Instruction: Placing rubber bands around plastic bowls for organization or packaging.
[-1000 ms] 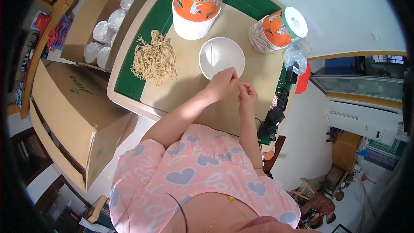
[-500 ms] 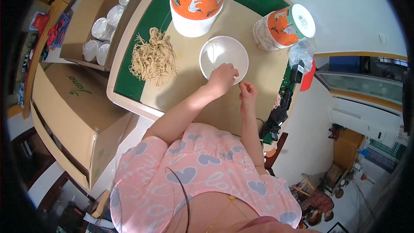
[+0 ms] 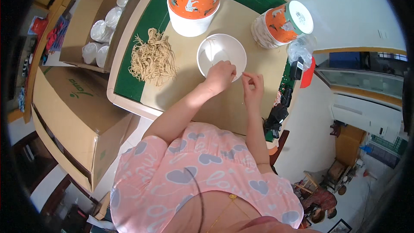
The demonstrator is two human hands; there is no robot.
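A white paper bucket (image 3: 236, 49) stands open side up on the tan board, with a thin tan strand (image 3: 211, 43) showing along its far inner wall. My left hand (image 3: 221, 77) is closed at the bucket's near rim, fingers curled over the edge; what they hold is hidden. Just right of that rim my right hand (image 3: 253, 87) is raised with thumb and forefinger close together; anything in the pinch is too small to make out. On the left lies a loose heap of tan cords (image 3: 153, 58).
Behind the bucket stands an upturned stack of orange and green paper buckets (image 3: 194, 5). Another stack (image 3: 282, 23) leans at the right. A clear plastic bag (image 3: 301, 51) and black adapters (image 3: 276, 116) line the right edge. Cardboard boxes (image 3: 71, 103) stand left of the table (image 3: 133, 77).
My right hand has risen slightly, and its fingers have straightened beside the rim. My left hand stays closed at the bucket's near edge. The whole view has shifted a little.
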